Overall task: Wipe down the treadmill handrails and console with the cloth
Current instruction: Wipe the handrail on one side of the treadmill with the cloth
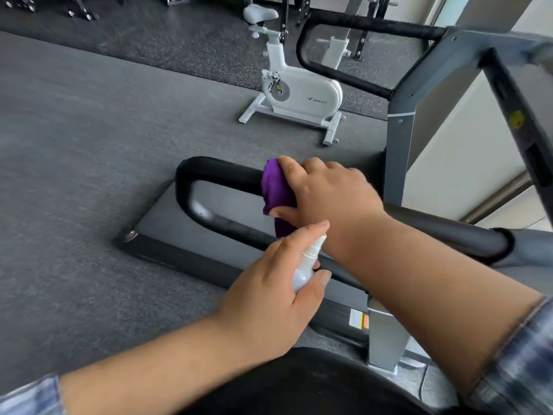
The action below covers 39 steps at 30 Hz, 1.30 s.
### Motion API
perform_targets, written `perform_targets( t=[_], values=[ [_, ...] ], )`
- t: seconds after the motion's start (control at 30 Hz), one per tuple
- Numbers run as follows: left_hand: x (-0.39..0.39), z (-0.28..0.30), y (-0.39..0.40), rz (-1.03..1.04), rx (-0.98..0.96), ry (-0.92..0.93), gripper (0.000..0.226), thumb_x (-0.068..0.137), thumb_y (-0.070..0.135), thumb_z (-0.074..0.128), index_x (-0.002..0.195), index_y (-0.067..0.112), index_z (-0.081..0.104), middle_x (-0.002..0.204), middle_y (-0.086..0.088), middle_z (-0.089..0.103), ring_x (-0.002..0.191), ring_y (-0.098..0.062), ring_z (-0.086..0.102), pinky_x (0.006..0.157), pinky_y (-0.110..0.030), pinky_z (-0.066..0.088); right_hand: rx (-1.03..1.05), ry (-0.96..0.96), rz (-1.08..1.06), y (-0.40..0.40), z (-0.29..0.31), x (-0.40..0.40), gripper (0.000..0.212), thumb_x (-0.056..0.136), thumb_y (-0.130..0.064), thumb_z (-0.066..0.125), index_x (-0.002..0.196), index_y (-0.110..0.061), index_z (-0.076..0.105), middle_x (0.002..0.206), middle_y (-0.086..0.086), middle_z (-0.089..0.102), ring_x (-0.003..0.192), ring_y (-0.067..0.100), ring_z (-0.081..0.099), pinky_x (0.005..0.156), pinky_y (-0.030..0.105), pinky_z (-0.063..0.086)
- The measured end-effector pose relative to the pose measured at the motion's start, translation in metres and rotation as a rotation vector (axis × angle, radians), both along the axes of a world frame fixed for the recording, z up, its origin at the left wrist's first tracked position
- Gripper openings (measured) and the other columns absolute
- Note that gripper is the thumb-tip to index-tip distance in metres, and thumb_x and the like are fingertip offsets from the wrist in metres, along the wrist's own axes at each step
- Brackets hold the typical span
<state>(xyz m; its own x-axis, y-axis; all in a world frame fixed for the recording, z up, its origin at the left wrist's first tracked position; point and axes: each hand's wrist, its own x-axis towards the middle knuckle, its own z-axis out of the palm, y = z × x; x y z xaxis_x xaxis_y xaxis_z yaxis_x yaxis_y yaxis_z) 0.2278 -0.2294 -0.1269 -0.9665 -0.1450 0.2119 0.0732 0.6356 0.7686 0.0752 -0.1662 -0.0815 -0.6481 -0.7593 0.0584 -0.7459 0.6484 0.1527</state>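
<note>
Right hand [323,190]: purple cloth [276,187] is being gripped and pressed round the near handrail [221,172] | Left hand [269,283]: white spray bottle [305,265] is being held in curled fingers, nozzle toward the cloth | Progress: near rail is being wiped; far handrail [374,25] and console, largely out of view, are judged outstanding | Background: white exercise bike [293,88] is being left standing on the floor.

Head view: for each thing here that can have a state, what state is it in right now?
Cloth: bunched, wrapped over the near handrail, gripped by the right hand.
Near handrail: being wiped.
Right hand: fingers curled round the cloth.
Spray bottle: held upright, nozzle toward the cloth.
Left hand: grips the bottle, forefinger on the pump.
Exercise bike: standing unused on the floor.
</note>
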Motion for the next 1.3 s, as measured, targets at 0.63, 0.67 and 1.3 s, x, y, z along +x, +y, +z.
perform_targets(
  t=[0.63,0.67,1.3],
  values=[
    [0.010,-0.005,-0.193,-0.061,0.063,0.128,0.051,0.093,0.034,0.054,0.140,0.038,0.034,0.116,0.032,0.047,0.101,0.012,0.053,0.088,0.001,0.032,0.061,-0.018,-0.101,-0.141,0.003,0.028,0.080,0.078,-0.064,0.017,0.153,-0.033,0.021,0.126,0.000,0.057,0.110,0.028,0.058,0.086,0.040,0.047],
    [0.011,-0.007,-0.196,-0.077,0.076,0.119,0.051,0.093,0.034,0.054,0.140,0.039,0.034,0.114,0.033,0.047,0.099,0.012,0.054,0.087,0.000,0.032,0.060,-0.025,-0.099,-0.145,0.002,0.028,0.080,0.078,-0.062,0.017,0.153,-0.033,0.021,0.127,0.001,0.056,0.111,0.028,0.057,0.088,0.040,0.047],
    [0.039,-0.031,-0.244,0.027,0.248,0.065,0.059,0.094,0.026,0.062,0.133,0.054,0.029,0.117,0.033,0.048,0.108,0.010,0.052,0.085,0.000,0.035,0.311,0.091,-0.025,-0.231,-0.008,0.056,0.038,0.091,-0.048,0.047,0.120,-0.024,0.053,0.117,0.001,0.058,0.110,0.028,0.054,0.078,0.038,0.034]
  ],
)
